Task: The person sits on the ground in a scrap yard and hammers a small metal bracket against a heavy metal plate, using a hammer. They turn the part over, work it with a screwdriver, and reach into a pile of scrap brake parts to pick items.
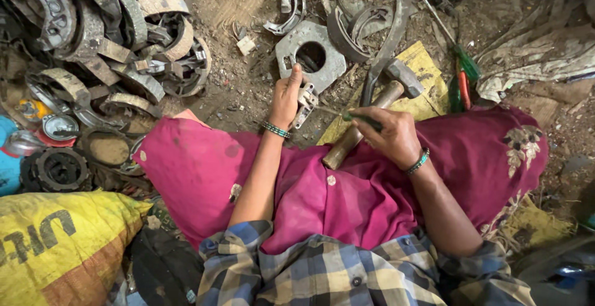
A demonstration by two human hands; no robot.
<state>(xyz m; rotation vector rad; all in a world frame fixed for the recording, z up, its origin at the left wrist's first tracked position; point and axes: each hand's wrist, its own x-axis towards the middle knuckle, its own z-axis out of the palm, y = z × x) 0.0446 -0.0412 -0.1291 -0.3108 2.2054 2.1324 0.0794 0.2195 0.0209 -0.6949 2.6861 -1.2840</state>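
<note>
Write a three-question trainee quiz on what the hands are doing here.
1. True or false: the left hand holds a small metal part.
2. What does the right hand grip: A) green-handled tool B) yellow sack C) brake shoe
3. Fill in: the hammer rests on the ____ cloth.

Key: 1 true; 2 A; 3 pink.
</note>
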